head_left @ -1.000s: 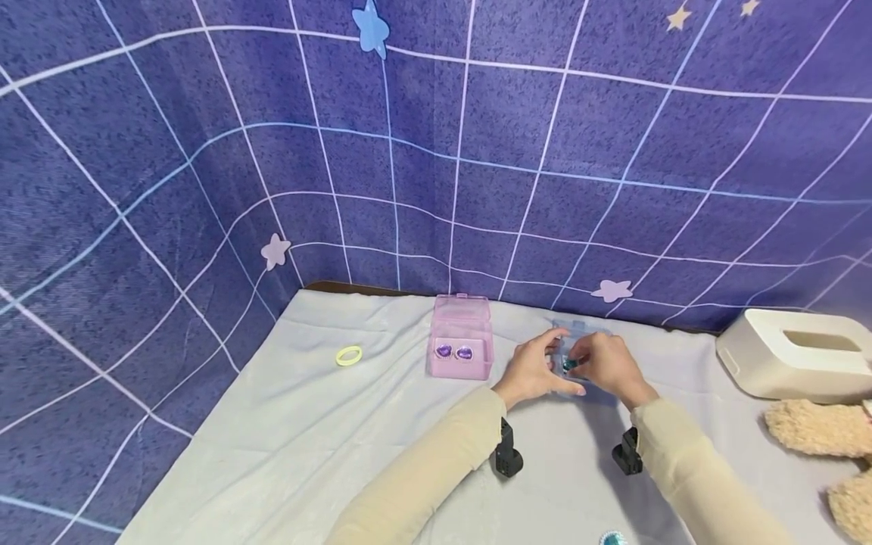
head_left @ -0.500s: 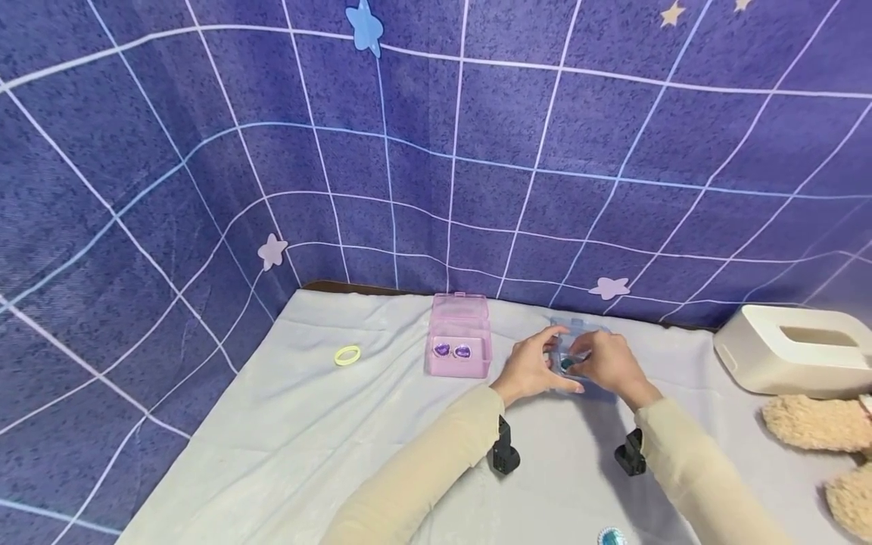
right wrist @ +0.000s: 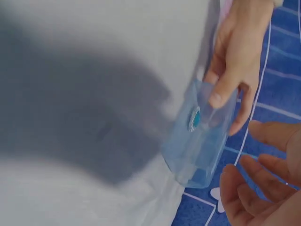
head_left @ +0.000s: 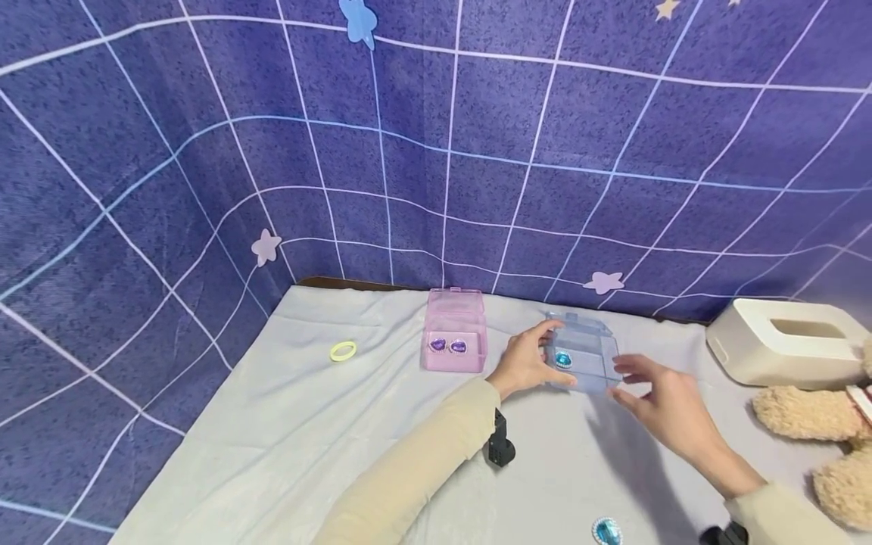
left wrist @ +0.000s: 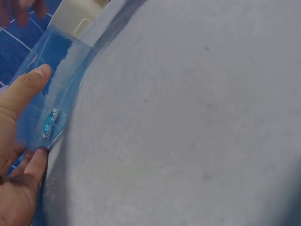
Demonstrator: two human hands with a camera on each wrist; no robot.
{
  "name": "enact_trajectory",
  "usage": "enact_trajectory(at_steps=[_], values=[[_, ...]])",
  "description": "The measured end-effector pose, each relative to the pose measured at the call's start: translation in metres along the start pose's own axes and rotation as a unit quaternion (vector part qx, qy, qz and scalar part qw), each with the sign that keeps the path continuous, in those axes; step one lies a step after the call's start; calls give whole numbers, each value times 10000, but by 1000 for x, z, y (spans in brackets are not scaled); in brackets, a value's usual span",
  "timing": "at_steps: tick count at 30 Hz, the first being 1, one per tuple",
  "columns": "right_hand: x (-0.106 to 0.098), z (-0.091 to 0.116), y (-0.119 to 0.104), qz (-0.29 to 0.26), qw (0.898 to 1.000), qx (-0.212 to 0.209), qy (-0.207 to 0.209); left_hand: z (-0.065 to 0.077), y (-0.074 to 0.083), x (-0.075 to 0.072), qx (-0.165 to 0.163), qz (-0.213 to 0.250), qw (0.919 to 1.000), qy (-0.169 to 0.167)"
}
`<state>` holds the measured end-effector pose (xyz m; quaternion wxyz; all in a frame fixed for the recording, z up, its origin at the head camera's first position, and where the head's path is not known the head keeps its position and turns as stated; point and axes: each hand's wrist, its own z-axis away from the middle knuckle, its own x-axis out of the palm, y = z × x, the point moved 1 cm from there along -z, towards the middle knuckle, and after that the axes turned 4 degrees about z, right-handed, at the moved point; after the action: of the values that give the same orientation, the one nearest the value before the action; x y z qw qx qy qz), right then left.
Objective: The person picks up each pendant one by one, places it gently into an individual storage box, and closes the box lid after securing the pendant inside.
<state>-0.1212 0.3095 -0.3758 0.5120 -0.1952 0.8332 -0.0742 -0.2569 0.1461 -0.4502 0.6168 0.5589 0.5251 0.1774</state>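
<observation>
Left hand (head_left: 526, 361) grips the left end of the blue box (head_left: 591, 363) (lid open, on white cloth (head_left: 286, 424), right of the pink box (head_left: 470, 362)). Teal gem (head_left: 563, 359) lies inside, at left. Right hand (head_left: 673, 405): fingers parted, holding nothing, just beside the box's right end.

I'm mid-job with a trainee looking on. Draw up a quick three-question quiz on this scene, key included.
1. How many purple gems with pale rims sit in the open pink translucent plastic box?
A) one
B) two
C) four

2. True or false: the person's left hand is touching the open blue translucent plastic box.

3. Fill in: one teal-blue gem with a beaded rim lies inside the blue box; another similar gem lies on the white ____.

Key: 1. B; 2. True; 3. cloth
</observation>
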Motion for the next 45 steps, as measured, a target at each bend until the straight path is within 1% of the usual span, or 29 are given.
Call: enact_trajectory(at_steps=[5, 8, 10, 12, 14, 16, 17, 18, 20, 21, 23, 25, 28, 30, 32, 35, 39, 41, 42, 45], values=[[-5, 40, -10, -115, 9992, -343, 151, 2, 1, 0, -46, 66, 9999, -68], [0, 64, -13, -153, 9983, -567, 3, 3, 2, -1, -63, 4, 10000, -32], [6, 79, -15, -125, 9975, -629, -309, 3, 2, -2, -54, 21, 10000, -9], [12, 93, -16, 51, 9943, -636, -857, 3, 2, -2, -49, 72, 10000, -18], [19, 105, -17, 251, 9873, -568, -1460, 3, 2, -2, -37, 172, 9998, -44], [25, 114, -17, 441, 9774, -550, -1991, 3, 2, -2, -22, 208, 9998, -57], [27, 118, -17, 496, 9739, -562, -2143, 2, 1, -2, -24, 184, 9998, -51], [30, 120, -17, 491, 9729, -637, -2167, 2, 1, -2, -22, 165, 9999, -38], [33, 124, -16, 398, 9738, -809, -2089, 2, 1, -1, -13, 94, 10000, -14], [34, 125, -15, 343, 9754, -937, -1966, 1, 1, -1, -8, 69, 10000, -8], [36, 126, -14, 158, 9793, -1205, -1621, 1, 1, -1, -3, 59, 10000, 4], [36, 128, -15, -35, 9810, -1467, -1269, 1, 2, -1, 6, 101, 9999, -12], [36, 130, -18, -328, 9805, -1816, -673, 2, 2, -1, 0, 101, 9999, -32], [37, 130, -21, -479, 9794, -1921, -400, 2, 2, -2, -4, 65, 10000, -32], [37, 130, -23, -599, 9789, -1939, -246, 2, 2, -3, 14, 45, 10000, -25], [38, 129, -25, -590, 9806, -1861, -160, 2, 2, -4, 62, 54, 10000, -13], [35, 126, -26, -326, 9873, -1548, -145, 2, 1, -3, 67, 61, 10000, -8], [30, 120, -27, -155, 9904, -1368, -147, 2, 0, -3, 40, 44, 10000, -14], [27, 114, -27, -99, 9903, -1382, -67, 2, 0, -2, 24, 36, 10000, -15], [12, 92, -25, -16, 9863, -1620, 297, 2, 0, -3, -6, -63, 10000, 4]])
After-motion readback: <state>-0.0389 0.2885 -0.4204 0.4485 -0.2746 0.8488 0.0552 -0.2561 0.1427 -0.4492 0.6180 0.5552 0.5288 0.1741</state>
